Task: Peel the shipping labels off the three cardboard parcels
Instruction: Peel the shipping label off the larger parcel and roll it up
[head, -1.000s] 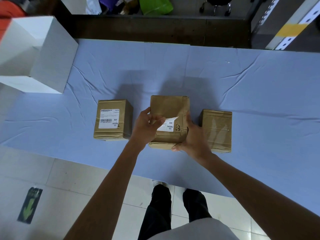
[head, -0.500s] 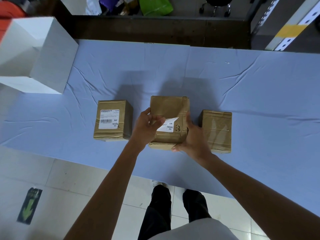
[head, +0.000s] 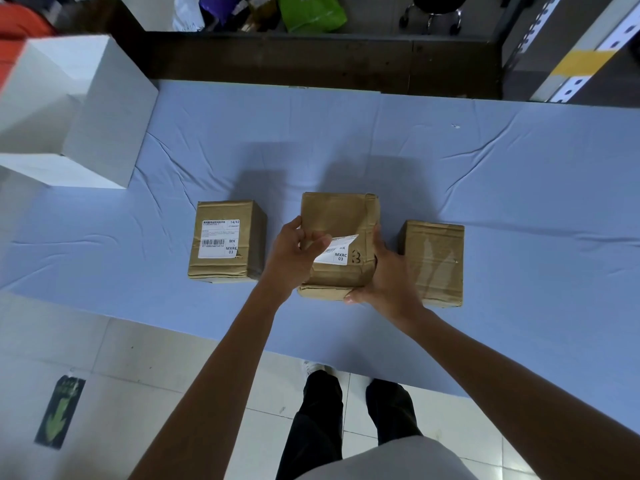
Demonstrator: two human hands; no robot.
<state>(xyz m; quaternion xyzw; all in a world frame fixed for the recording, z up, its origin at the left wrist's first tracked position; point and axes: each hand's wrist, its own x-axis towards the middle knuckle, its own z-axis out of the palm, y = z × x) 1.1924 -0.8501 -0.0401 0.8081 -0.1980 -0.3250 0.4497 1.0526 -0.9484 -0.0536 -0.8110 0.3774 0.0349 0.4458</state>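
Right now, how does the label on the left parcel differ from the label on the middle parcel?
The left parcel's label lies flat, fully stuck; the middle parcel's label is partly peeled up. No hand touches the left parcel's label; the left hand pinches the middle parcel's label while the right hand grips the middle parcel. Both are white, printed MXRC 03.

My left hand (head: 294, 254) covers half the middle label (head: 337, 256). Fine print on the left label (head: 218, 242) is unreadable.
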